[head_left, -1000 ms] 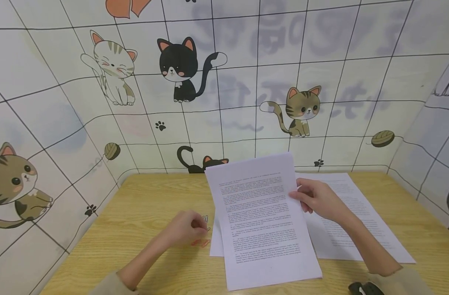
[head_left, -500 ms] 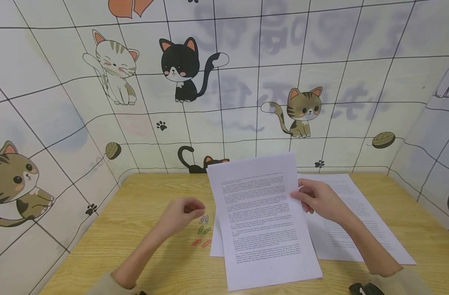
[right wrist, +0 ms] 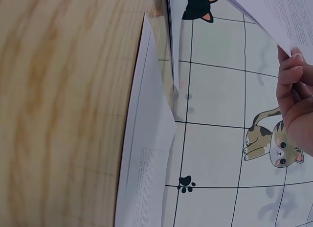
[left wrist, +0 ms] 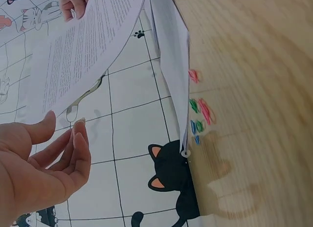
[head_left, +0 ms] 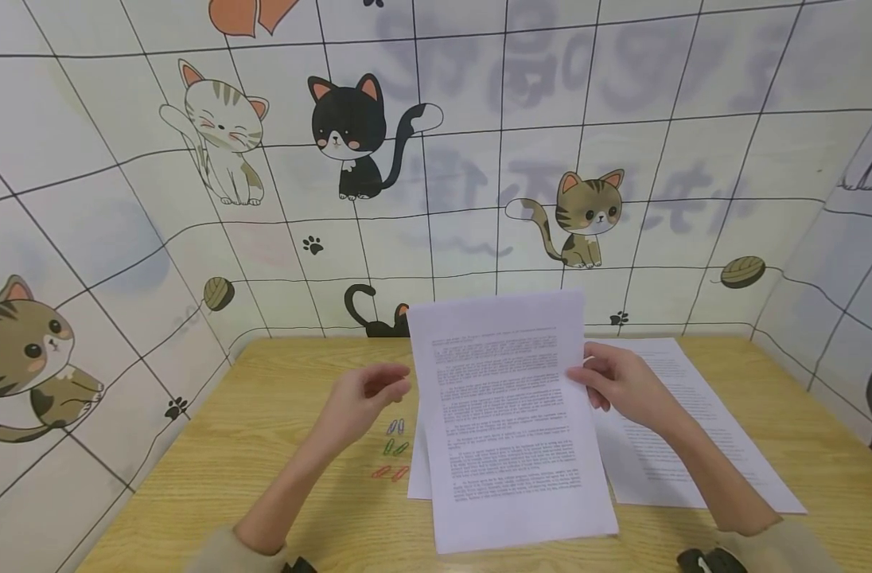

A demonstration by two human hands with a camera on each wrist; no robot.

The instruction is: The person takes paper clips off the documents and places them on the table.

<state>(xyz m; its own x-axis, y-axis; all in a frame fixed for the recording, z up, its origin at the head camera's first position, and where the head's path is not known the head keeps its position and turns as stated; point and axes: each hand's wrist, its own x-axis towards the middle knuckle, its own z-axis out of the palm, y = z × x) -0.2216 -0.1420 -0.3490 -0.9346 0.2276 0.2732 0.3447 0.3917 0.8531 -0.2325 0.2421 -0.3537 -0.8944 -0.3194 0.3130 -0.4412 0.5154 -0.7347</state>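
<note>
My right hand [head_left: 622,386] pinches the right edge of a white printed paper [head_left: 515,422], held raised and tilted above the table; how many sheets it has cannot be told. In the right wrist view the fingers [right wrist: 288,78] of this hand grip the paper's edge. Beside the paper's left edge hovers my left hand [head_left: 364,402], thumb and fingers apart and nothing visible between them. The left wrist view has the left hand [left wrist: 54,163] just below a corner of the paper. Purple paper clips [head_left: 396,427], green clips [head_left: 395,447] and red clips [head_left: 391,473] lie below the left hand.
More printed paper [head_left: 683,430] lies flat on the wooden table [head_left: 214,446] at the right. Another white sheet [head_left: 418,469] shows under the raised paper at its left. A wall [head_left: 457,247] with cat drawings closes off the table's back.
My left hand has risen from over the paper clips and moved right to the paper's left edge, its fingers parting. The raised paper has shifted slightly, still in my right hand.
</note>
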